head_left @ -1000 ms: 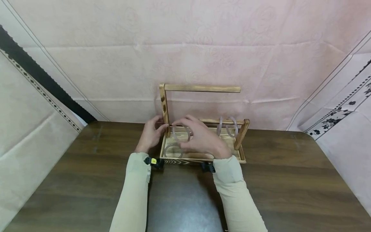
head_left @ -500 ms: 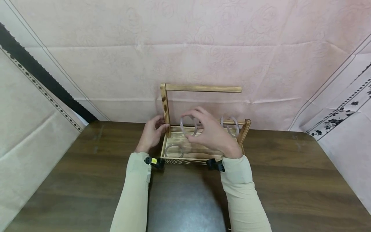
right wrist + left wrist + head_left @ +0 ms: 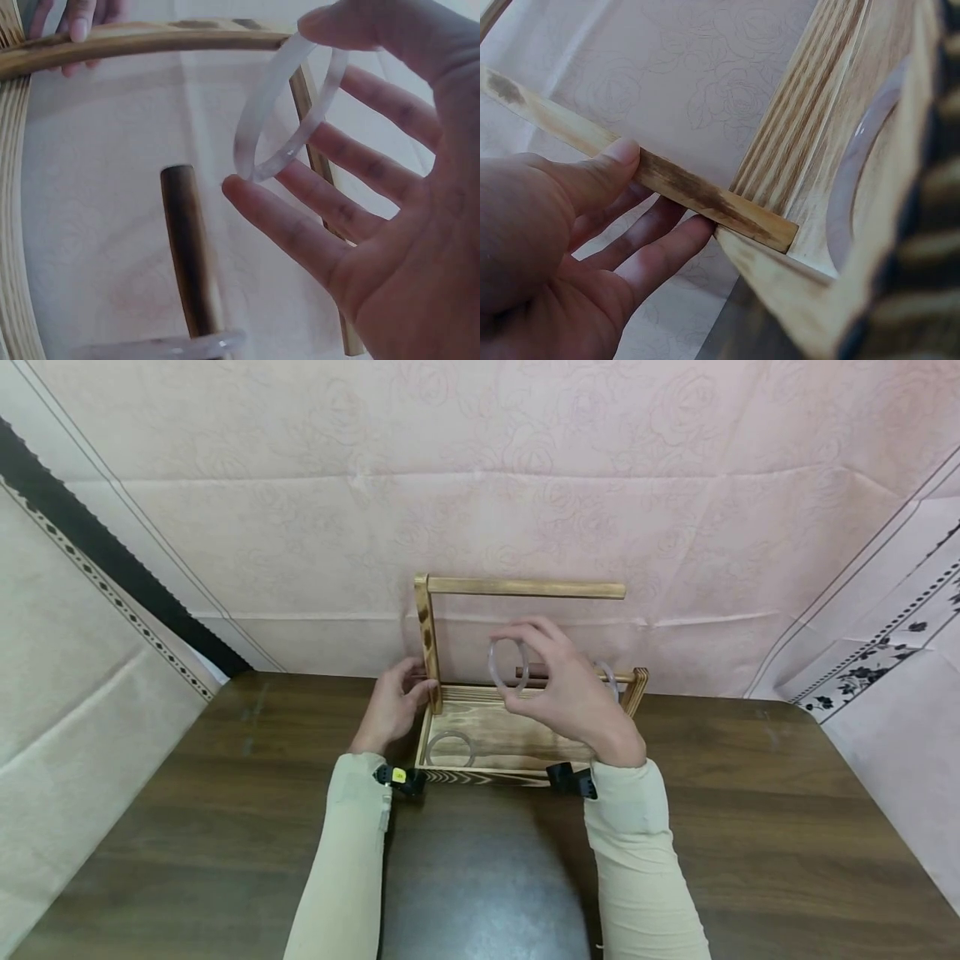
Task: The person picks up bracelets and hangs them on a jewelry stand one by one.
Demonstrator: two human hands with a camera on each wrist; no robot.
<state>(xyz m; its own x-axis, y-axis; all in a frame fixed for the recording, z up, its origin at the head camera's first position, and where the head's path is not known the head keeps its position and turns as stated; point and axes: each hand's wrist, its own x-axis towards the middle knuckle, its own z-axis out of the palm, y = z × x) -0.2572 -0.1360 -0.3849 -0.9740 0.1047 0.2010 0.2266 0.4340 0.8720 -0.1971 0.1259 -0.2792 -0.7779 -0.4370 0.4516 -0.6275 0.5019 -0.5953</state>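
Note:
My right hand (image 3: 573,689) holds a pale translucent bangle (image 3: 492,664) between thumb and fingertips, raised near the free end of the lower wooden bar (image 3: 187,247). In the right wrist view the bangle is apart from that bar. The left hand (image 3: 396,703) pinches the left upright post (image 3: 697,191) of the wooden stand, thumb on one face and fingers behind. A second bangle (image 3: 450,735) lies flat in the tray base (image 3: 517,770) at its front left. On the lower bar hangs another bangle (image 3: 608,677), partly hidden behind my right hand.
An upper bar (image 3: 525,587) runs rightward from the left post, its right end free. A short right post (image 3: 636,689) bears the lower bar. The stand sits on a dark wooden table (image 3: 300,827), with a pink patterned cloth (image 3: 480,485) behind.
My right hand has lifted the bangle up and to the right, from beside the left post to the lower bar's free end. The left hand stays on the post.

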